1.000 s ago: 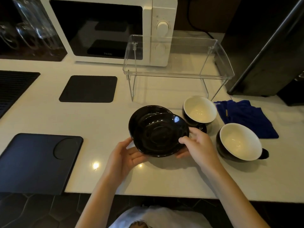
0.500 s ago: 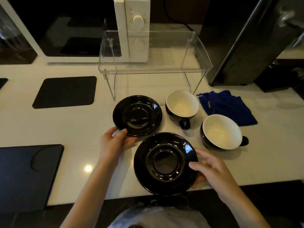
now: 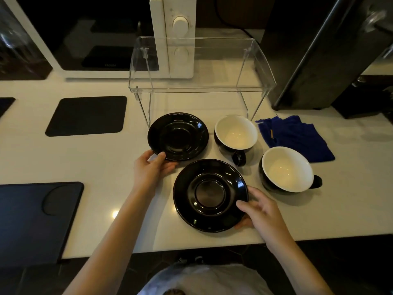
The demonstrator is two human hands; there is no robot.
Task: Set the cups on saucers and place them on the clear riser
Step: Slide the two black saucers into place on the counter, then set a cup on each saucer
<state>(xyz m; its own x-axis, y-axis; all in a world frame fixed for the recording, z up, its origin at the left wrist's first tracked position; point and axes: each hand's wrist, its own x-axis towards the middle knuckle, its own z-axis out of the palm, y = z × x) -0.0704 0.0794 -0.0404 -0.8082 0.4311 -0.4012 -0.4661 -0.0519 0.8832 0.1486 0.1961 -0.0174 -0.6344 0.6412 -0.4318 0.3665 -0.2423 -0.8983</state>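
Note:
Two black saucers lie on the white counter. The far saucer (image 3: 178, 136) sits just before the clear riser (image 3: 201, 67), and my left hand (image 3: 152, 169) pinches its near rim. The near saucer (image 3: 210, 194) lies by the counter's front edge, with my right hand (image 3: 258, 211) gripping its right rim. Two black cups with white insides stand empty to the right: one (image 3: 235, 133) next to the far saucer, the other (image 3: 287, 169) nearer me. The riser's top holds nothing.
A white microwave (image 3: 172, 35) stands behind the riser. A blue cloth (image 3: 295, 137) lies right of the cups. A black mat (image 3: 87, 116) and a dark tray (image 3: 32, 220) are on the left. A dark appliance (image 3: 319, 50) is at the right back.
The stacked saucers have been split: my left hand set one down near the riser, my right hand brought the other down to the counter near the front edge.

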